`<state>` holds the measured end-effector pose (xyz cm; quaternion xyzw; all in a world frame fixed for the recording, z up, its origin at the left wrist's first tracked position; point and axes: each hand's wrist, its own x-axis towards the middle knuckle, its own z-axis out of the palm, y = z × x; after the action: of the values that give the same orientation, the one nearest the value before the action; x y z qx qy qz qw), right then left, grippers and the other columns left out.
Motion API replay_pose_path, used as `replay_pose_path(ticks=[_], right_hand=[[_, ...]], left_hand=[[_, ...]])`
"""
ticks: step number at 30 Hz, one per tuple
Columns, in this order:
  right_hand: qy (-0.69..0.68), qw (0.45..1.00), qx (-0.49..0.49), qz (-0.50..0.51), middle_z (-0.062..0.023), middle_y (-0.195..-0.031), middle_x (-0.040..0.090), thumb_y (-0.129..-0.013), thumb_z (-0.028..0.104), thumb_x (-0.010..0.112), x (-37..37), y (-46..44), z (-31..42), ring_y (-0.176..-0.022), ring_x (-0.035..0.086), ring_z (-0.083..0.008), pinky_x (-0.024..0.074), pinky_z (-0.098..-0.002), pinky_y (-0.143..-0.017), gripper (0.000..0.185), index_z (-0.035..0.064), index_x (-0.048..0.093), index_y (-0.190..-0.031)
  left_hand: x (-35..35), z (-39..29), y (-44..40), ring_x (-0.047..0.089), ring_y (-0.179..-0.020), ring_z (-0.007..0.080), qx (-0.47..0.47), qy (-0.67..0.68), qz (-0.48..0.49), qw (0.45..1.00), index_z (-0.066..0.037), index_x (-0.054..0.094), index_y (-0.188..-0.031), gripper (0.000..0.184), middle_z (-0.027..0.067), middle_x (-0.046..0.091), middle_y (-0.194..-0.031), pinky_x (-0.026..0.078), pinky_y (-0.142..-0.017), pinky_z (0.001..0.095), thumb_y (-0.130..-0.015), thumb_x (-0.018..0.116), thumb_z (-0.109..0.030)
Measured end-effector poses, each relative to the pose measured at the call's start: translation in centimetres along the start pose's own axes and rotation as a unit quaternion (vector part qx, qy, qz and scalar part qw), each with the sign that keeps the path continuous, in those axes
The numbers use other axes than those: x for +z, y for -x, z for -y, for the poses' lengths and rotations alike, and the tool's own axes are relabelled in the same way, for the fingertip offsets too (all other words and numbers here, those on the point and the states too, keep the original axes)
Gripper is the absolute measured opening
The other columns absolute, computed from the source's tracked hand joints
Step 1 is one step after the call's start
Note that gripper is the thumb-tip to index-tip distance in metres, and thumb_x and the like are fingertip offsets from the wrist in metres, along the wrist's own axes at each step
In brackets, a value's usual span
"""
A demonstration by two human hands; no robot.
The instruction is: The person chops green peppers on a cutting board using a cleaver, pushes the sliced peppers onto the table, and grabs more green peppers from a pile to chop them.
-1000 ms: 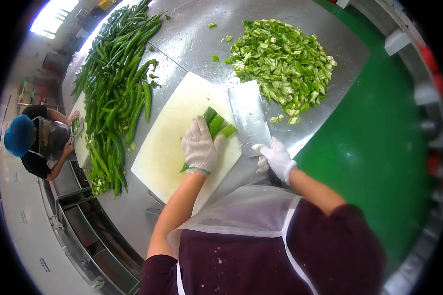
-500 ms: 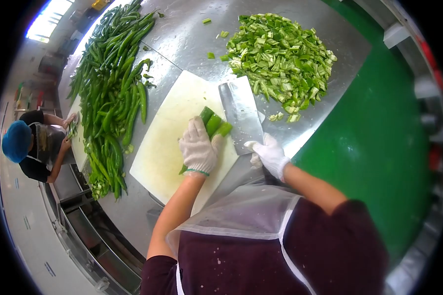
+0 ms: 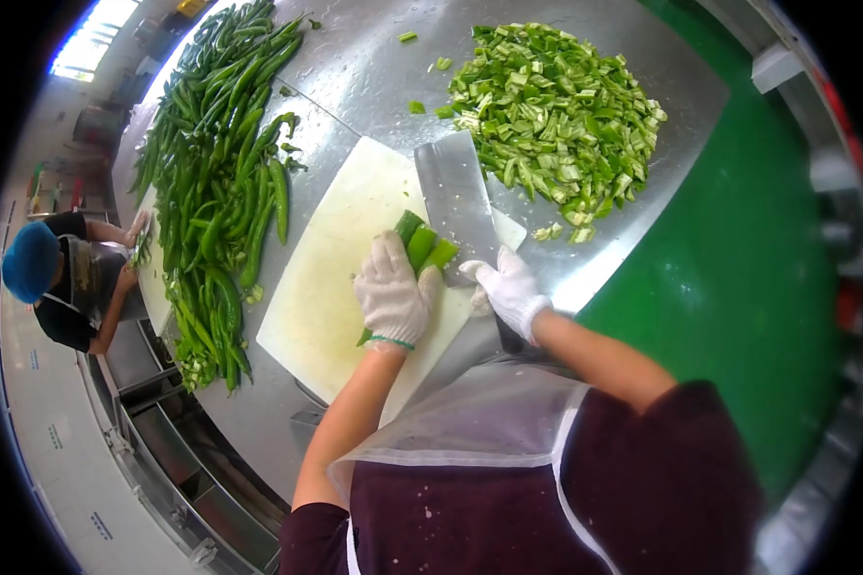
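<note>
While the left hand (image 3: 390,287), in a white knitted glove with a green-edged cuff, lay palm down on the white plastic cutting board (image 3: 312,287), it held a small bundle of thick, glossy green peppers (image 3: 420,244) beneath it. Their ends stuck out past the fingers on the far right side, and a bit of green showed by the wrist; how far the fingertips curled around the bundle could not be told.

The right hand (image 3: 510,292), also in a white glove, was closed on the near end of a broad, rectangular steel cleaver (image 3: 455,187) — the handle was mostly hidden by the fingers. The blade slanted across the right part of the board, just beside the exposed pepper ends; whether it touched them was unclear.

Beyond the blade, to the right, a heap of chopped light-green pepper pieces (image 3: 556,115) sat on the shiny metal table (image 3: 374,67), with a few loose bits near it. Left of the board stretched a long pile of whole dark-green peppers (image 3: 216,172). On its far side — at the left edge of the view — stood a co-worker in a blue cap (image 3: 29,262), both hands near another pale board.
</note>
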<state>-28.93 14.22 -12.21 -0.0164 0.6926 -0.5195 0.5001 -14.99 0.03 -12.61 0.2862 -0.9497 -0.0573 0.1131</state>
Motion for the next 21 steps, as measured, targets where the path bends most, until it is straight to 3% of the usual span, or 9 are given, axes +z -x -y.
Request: replay_pose_path(ticks=[5, 11, 14, 17, 18, 21], right_hand=[[-0.07, 0.997, 0.033, 0.008, -0.0105, -0.084, 0.069, -0.093, 0.03, 0.071, 0.4, 2.1, 0.9, -0.07, 0.07, -0.0176, 0.0536, -0.0334, -0.06, 0.043, 0.001, 0.056, -0.12], [-0.041, 0.997, 0.056, -0.022, -0.0115, -0.084, 0.068, -0.094, 0.029, 0.07, 1.3, 2.5, 2.1, -0.065, 0.067, -0.0176, 0.0541, -0.0338, -0.057, 0.039, 0.0014, 0.055, -0.117], [-0.034, 0.998, 0.054, 0.012, -0.0126, -0.088, 0.068, -0.094, 0.028, 0.069, 0.8, 1.1, 1.7, -0.068, 0.068, -0.0173, 0.0549, -0.0343, -0.057, 0.038, 0.001, 0.054, -0.115], [0.068, 0.993, 0.077, 0.064, -0.0122, -0.09, 0.067, -0.095, 0.028, 0.067, -0.1, 0.2, 5.4, -0.07, 0.068, -0.0172, 0.0548, -0.034, -0.057, 0.036, 0.0017, 0.053, -0.116], [0.051, 0.994, 0.043, 0.084, -0.0122, -0.085, 0.064, -0.095, 0.026, 0.067, -0.6, -1.0, 4.3, -0.067, 0.066, -0.0184, 0.0548, -0.0353, -0.054, 0.039, 0.0003, 0.05, -0.117], [0.033, 0.991, 0.075, 0.108, -0.013, -0.083, 0.062, -0.093, 0.025, 0.07, -0.7, -1.2, 4.2, -0.063, 0.062, -0.019, 0.056, -0.0366, -0.051, 0.043, -0.0022, 0.048, -0.119]], left_hand=[[-0.3, 0.1, 0.0, 0.047, -0.13, 0.0427, 0.004, 0.015, 0.013, 1.0, 0.006, 0.034, -0.153, 0.086, 0.0292, 0.042, -0.15, 0.037, -0.104, 0.0525, -0.091, 0.064, -0.045], [0.0, 0.3, 0.0, 0.049, -0.128, 0.0422, 0.014, 0.028, -0.014, 0.999, 0.005, 0.035, -0.152, 0.084, 0.0279, 0.044, -0.148, 0.039, -0.102, 0.0522, -0.089, 0.068, -0.039], [-0.4, 0.2, -0.1, 0.05, -0.128, 0.0452, 0.011, 0.041, -0.012, 0.999, 0.006, 0.036, -0.152, 0.08, 0.0304, 0.046, -0.146, 0.04, -0.105, 0.0529, -0.089, 0.067, -0.033], [-0.5, 0.3, -0.1, 0.051, -0.128, 0.0465, 0.006, 0.063, -0.008, 0.998, 0.006, 0.035, -0.152, 0.079, 0.0317, 0.046, -0.147, 0.04, -0.107, 0.0536, -0.089, 0.067, -0.029], [-0.5, 0.4, -0.2, 0.05, -0.128, 0.0464, 0.006, 0.069, -0.008, 0.998, 0.006, 0.035, -0.152, 0.079, 0.0316, 0.045, -0.147, 0.04, -0.107, 0.0537, -0.089, 0.067, -0.029], [0.2, 0.6, -0.1, 0.049, -0.13, 0.0463, -0.003, 0.077, -0.007, 0.997, 0.006, 0.035, -0.152, 0.079, 0.0311, 0.043, -0.149, 0.038, -0.11, 0.054, -0.09, 0.067, -0.03]])
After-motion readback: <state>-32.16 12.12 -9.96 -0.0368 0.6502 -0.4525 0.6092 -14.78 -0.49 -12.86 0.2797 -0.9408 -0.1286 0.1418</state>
